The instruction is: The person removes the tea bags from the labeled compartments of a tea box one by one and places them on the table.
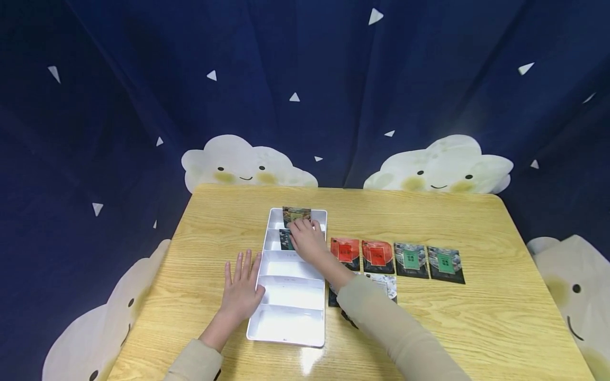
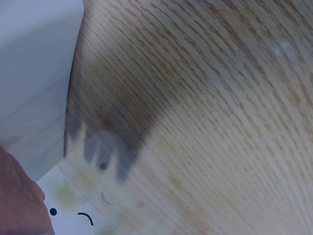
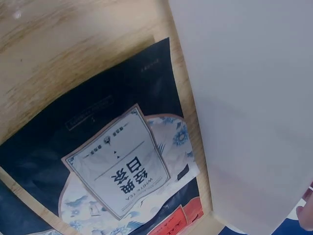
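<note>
A long white compartment tray [image 1: 286,343] lies on the table. My left hand [image 1: 242,293] is spread beside its left side, thumb at the rim. Reaching over the upper compartments, my right hand [image 1: 308,242] pinches a dark tea packet [image 1: 285,239] in the second compartment; much of this packet is hidden behind the hand. Another tea packet with a yellowish label [image 1: 296,214] stands in the farthest compartment, its lower edge overlapped by my fingers. In the right wrist view, a white tea packet [image 3: 120,161] lies alongside the tray wall [image 3: 244,107].
Right of the tray lie two red tea packets [image 1: 345,253] and two green-labelled ones [image 1: 411,260] in a row. Nearer, white-patterned packets [image 1: 388,283] are partly covered by my right sleeve [image 1: 381,312]. A dark blue curtain [image 1: 333,79] hangs behind the wooden table [image 1: 500,317].
</note>
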`<control>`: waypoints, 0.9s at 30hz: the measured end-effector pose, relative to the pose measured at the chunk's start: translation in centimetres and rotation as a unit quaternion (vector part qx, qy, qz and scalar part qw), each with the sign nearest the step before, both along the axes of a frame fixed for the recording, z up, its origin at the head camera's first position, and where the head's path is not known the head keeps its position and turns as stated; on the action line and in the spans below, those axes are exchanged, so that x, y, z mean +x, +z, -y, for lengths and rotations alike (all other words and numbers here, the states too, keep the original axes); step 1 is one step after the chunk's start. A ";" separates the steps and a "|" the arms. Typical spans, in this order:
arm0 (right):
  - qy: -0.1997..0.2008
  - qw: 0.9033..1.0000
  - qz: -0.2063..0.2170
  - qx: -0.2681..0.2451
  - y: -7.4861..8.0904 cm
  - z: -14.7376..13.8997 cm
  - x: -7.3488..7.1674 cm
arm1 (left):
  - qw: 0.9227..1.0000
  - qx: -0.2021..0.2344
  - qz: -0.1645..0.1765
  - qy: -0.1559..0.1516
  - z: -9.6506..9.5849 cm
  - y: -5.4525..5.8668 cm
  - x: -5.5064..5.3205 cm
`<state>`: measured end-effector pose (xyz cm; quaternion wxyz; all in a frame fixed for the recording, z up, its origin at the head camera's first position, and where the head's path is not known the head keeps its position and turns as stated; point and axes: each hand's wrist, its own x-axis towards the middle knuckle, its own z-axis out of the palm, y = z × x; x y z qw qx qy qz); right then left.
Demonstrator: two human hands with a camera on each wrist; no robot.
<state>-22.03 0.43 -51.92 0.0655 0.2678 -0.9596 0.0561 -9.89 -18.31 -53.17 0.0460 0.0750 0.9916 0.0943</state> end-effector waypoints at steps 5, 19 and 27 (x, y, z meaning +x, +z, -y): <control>0.006 1.000 -0.003 0.001 -0.1 0.1 0.2 | 1.000 0.001 -0.003 0.000 0.0 0.0 0.0; 0.021 0.999 -0.040 0.001 -0.5 -0.1 0.6 | 1.000 0.005 0.002 0.003 0.0 0.1 0.0; 0.024 0.999 -0.039 0.011 -0.5 -0.3 0.7 | 1.000 0.003 0.001 0.004 0.0 0.1 0.0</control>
